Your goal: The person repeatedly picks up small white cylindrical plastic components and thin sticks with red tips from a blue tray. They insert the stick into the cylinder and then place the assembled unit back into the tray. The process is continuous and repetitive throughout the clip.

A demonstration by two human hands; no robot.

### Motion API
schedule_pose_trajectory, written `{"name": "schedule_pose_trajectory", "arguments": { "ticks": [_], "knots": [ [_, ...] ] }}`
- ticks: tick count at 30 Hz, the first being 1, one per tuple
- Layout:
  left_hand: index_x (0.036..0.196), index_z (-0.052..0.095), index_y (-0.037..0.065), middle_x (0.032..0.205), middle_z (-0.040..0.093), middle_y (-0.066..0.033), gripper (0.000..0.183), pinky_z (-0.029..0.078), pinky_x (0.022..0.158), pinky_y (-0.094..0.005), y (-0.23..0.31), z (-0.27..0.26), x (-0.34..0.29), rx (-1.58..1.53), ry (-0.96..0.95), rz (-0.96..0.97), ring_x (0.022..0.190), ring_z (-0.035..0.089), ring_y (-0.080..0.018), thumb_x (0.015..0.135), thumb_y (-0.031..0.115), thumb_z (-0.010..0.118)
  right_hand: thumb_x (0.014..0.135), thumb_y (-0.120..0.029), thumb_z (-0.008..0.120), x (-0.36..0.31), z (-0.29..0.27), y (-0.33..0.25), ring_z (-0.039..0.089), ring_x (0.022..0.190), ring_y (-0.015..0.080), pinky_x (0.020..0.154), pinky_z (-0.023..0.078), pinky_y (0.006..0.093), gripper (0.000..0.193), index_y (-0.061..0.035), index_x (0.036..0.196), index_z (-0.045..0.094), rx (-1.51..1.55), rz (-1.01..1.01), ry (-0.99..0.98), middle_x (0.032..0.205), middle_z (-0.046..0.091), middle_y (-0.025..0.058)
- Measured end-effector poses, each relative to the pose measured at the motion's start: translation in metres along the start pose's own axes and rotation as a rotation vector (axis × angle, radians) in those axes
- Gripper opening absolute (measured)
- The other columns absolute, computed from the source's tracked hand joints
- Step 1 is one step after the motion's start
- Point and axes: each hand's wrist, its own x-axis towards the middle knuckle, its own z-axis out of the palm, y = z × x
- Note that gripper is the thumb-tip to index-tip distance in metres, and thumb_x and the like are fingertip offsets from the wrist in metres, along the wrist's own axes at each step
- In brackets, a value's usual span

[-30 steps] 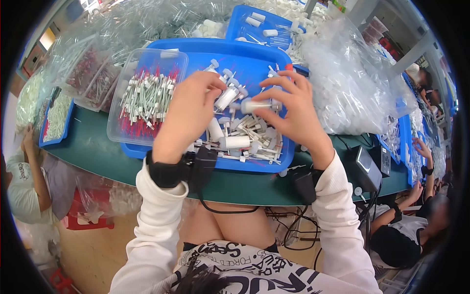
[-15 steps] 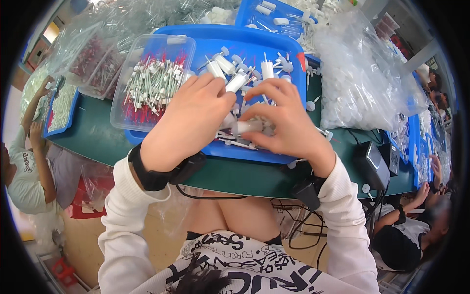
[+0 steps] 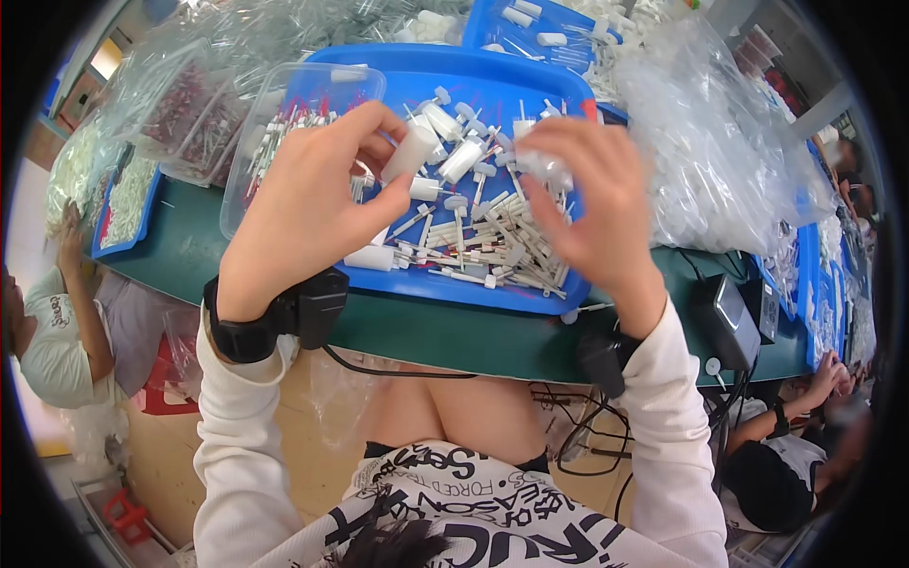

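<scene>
My left hand (image 3: 327, 175) is closed around a short white plastic cylinder (image 3: 413, 154), pinched between thumb and fingers above the blue tray (image 3: 436, 301). My right hand (image 3: 601, 185) hovers over the tray's right side, its fingers curled and smeared by motion. Translucent whitish pieces (image 3: 544, 168) show by its fingertips; whether they are gripped I cannot tell. Between the hands lie more white cylinders (image 3: 461, 161), some with thin stems and round caps. A heap of thin white sticks with small square ends (image 3: 516, 241) fills the near right part of the tray.
A clear plastic box (image 3: 232, 204) of red-and-white sticks overlaps the tray's left side. To the right are a big clear bag (image 3: 701, 161) of white parts and a black device (image 3: 724, 322) with cables. A second blue tray (image 3: 559, 47) is behind. Other people sit at both sides.
My hands have moved apart, the left leftward and the right up and rightward. A white cylinder now shows in my left hand; the one by my right fingers is gone from there. The stick heap is uncovered.
</scene>
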Motion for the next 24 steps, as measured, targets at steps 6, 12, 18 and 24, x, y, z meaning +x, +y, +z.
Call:
{"name": "schedule_pose_trajectory", "arguments": {
  "ticks": [6,12,18,24],
  "knots": [
    [0.122,0.048,0.002,0.086,0.062,-0.0081,0.038,0.047,0.071,-0.0227,0.003,0.01,0.009,-0.418,-0.004,-0.137,0.082,0.06,-0.0107,0.084,0.002,0.053,0.066,-0.011,0.06,-0.011,0.025,-0.037,0.052,0.092,0.0183,0.083,0.04,0.0328,0.011,-0.0126,0.075,0.067,0.114,-0.208,-0.322,0.094,0.059,0.0009],
    [0.129,0.038,-0.002,0.09,0.062,-0.0141,0.044,0.049,0.069,-0.0253,0.013,0.05,0.033,-0.749,0.225,-0.065,0.081,0.061,-0.0161,0.087,0.004,0.05,0.07,-0.011,0.061,-0.008,0.029,-0.032,0.054,0.091,0.018,0.085,0.04,0.0303,0.008,-0.0108,0.077,0.064,0.089,-0.21,-0.229,0.08,0.058,-0.0011],
    [0.119,0.043,-0.001,0.094,0.062,-0.0122,0.041,0.051,0.061,-0.0252,0.0,0.07,0.037,-0.673,0.512,0.072,0.078,0.06,-0.0145,0.082,0.002,0.059,0.09,-0.008,0.054,0.007,0.011,-0.018,0.057,0.085,0.0144,0.084,0.044,0.0299,0.013,-0.0028,0.101,0.05,1.322,0.479,0.415,0.093,0.061,0.008],
    [0.102,0.062,0.003,0.093,0.063,-0.0054,0.024,0.05,0.06,-0.0228,0.004,0.079,0.032,-0.615,0.372,0.112,0.078,0.06,-0.0116,0.078,0.003,0.066,0.084,-0.004,0.062,0.001,-0.011,0.007,0.049,0.062,0.0064,0.056,0.038,0.0181,0.01,-0.0043,0.093,0.066,0.635,0.437,0.311,0.078,0.059,0.001]
  ]
}}
